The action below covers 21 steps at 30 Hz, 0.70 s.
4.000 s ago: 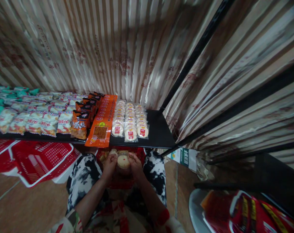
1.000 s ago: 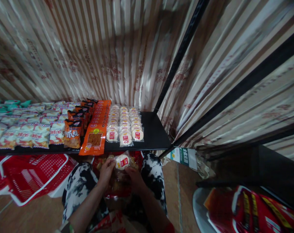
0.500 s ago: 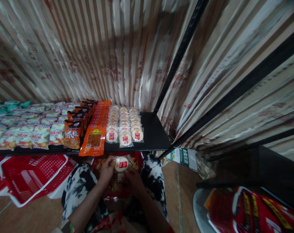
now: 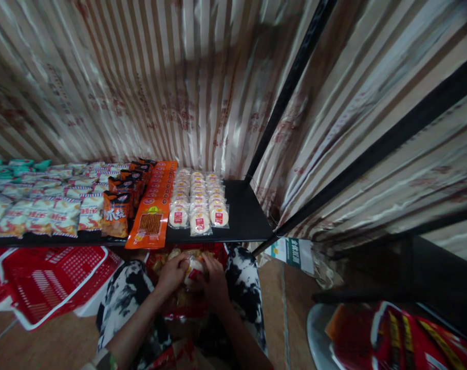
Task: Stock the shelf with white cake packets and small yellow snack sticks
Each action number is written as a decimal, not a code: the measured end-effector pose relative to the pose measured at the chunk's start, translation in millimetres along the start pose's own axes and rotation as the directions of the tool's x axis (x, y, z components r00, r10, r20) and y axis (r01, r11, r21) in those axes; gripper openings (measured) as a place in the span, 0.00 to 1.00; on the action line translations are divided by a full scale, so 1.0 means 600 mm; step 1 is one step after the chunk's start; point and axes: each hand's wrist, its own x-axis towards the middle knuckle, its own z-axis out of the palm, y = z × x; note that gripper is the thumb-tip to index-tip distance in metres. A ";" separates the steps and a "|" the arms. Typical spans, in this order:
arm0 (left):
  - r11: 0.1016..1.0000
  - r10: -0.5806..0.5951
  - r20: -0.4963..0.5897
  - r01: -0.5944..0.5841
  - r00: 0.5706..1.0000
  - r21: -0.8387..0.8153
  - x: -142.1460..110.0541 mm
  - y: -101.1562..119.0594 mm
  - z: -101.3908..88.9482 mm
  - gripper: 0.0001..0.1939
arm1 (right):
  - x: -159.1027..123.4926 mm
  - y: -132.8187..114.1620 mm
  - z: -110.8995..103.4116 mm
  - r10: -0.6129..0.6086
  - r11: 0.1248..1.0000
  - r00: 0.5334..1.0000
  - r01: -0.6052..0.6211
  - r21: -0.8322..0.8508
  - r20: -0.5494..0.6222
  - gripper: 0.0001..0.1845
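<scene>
Between my knees, a wrapped round white rice cracker (image 4: 193, 271) with a red label is held over a red basket of snack packets. My left hand (image 4: 172, 273) grips its left side with the fingers closed. On its right side my right hand (image 4: 215, 280) is closed on it too, and the fingers of both hands cover part of the wrapper. Just ahead, on the black shelf (image 4: 246, 213), similar wrapped rice crackers (image 4: 200, 222) stand in three rows. Left of them lies an orange strip of snack packs (image 4: 150, 218).
Orange-and-black snack bags (image 4: 115, 216) and white snack bags (image 4: 66, 216) fill the shelf's left side. Below stands a red shopping basket (image 4: 59, 282). Black metal posts (image 4: 295, 87) slant at right before a striped curtain (image 4: 202, 77). Red packages (image 4: 414, 334) lie at lower right.
My right hand has come up and closed on the right side of the rice cracker. The cracker has dropped slightly and tilted, and my fingers cover more of it.
</scene>
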 end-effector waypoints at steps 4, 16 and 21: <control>0.996 0.013 0.057 -0.018 0.998 0.084 -0.003 0.015 -0.009 0.14 | 0.000 -0.016 -0.003 -0.022 0.999 0.994 0.025 -0.022 0.110 0.22; 0.994 0.065 0.035 -0.068 0.997 0.089 -0.004 0.020 -0.020 0.13 | 0.013 -0.064 -0.028 0.326 0.904 0.888 -0.393 0.167 0.323 0.09; 0.993 0.095 -0.077 -0.100 0.993 -0.066 0.001 0.008 -0.020 0.13 | 0.015 -0.071 -0.024 0.344 0.828 0.889 -0.438 0.350 0.301 0.08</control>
